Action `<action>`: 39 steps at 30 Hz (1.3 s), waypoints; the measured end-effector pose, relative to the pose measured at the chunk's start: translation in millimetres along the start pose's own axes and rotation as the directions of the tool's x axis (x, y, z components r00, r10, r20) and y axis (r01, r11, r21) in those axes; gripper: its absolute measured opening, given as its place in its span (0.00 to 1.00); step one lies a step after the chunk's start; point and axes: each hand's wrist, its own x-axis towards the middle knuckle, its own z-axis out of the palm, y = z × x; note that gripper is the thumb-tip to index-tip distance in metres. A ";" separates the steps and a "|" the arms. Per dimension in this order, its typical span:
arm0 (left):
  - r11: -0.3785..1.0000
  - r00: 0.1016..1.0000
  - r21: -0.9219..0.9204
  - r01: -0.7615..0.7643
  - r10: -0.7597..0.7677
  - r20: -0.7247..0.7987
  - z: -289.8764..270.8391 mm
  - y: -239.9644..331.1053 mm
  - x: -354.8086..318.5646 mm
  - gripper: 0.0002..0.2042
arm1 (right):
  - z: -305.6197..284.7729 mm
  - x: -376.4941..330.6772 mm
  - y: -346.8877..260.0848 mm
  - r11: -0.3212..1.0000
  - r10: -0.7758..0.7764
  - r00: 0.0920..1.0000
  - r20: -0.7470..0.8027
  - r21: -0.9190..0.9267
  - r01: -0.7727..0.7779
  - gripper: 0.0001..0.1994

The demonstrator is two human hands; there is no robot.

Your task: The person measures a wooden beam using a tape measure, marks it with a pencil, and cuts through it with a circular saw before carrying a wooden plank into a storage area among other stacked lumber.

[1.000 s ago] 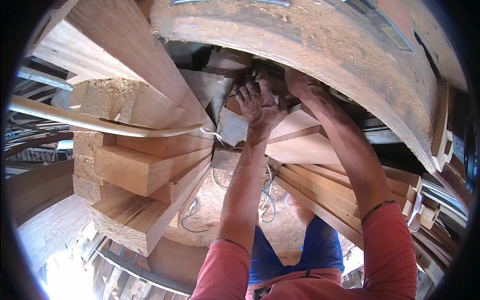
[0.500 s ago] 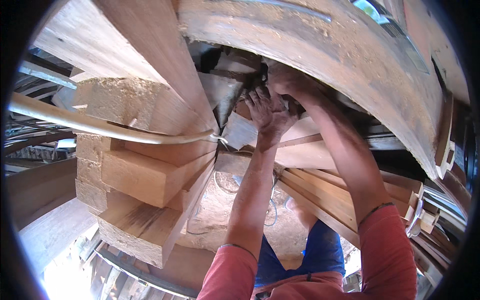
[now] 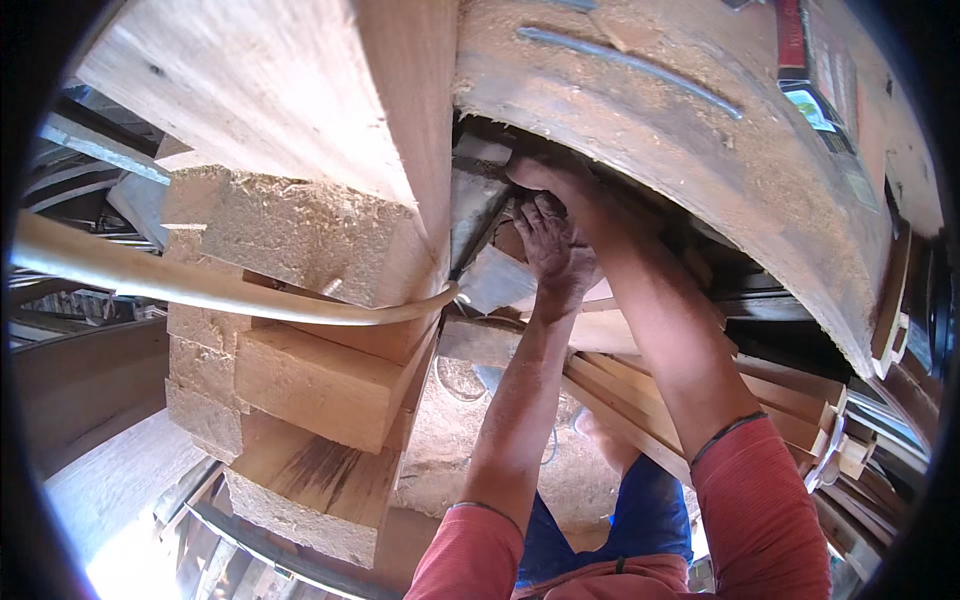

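Note:
Both my arms reach forward into a dark gap beneath a dusty wooden tabletop (image 3: 650,125). My left hand (image 3: 558,255) lies back up with its fingers extended over wood pieces in the gap, and I see nothing held in it. Just beyond it, my right hand (image 3: 548,178) is bent inward in the shade under the tabletop's edge. Its fingers are hidden, so whatever they touch does not show. Beside the left hand is a pale, grey-faced wood block (image 3: 497,280).
Thick timber beams (image 3: 315,385) are stacked at the left, sawdust on their ends. A pale hose-like length (image 3: 250,300) crosses them. Long boards (image 3: 625,385) lie under my right arm. A thin rod (image 3: 630,68) and a printed box (image 3: 815,105) rest on the tabletop.
The view has shifted, so the stacked beams appear larger and farther right. Both hands stay close together in the gap, and the right hand remains mostly under the tabletop.

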 end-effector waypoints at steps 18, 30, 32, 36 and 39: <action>0.998 0.988 -0.031 -0.049 0.044 -0.150 4.8 4.8 -1.3 0.53 | -43.3 -57.6 0.0 0.977 0.151 0.987 -0.059 0.163 -0.140 0.20; 0.995 0.974 -0.091 -0.043 0.022 -0.225 -11.1 15.8 2.2 0.38 | -56.2 -59.0 30.8 0.990 0.087 0.981 -0.174 0.124 -0.065 0.20; 0.998 0.971 -0.057 -0.004 -0.010 -0.241 -10.2 11.9 -1.1 0.40 | -66.9 -74.9 47.3 0.992 0.042 0.972 -0.230 0.129 -0.013 0.20; 0.997 0.962 -0.075 -0.012 -0.009 -0.272 -16.1 4.3 -1.3 0.45 | -68.7 -112.5 79.6 0.995 0.012 0.968 -0.249 0.101 0.014 0.20; 0.992 0.976 -0.119 -0.034 0.008 -0.216 -20.5 6.5 0.4 0.50 | -40.8 -118.2 95.1 0.997 0.000 0.970 -0.244 0.080 0.020 0.20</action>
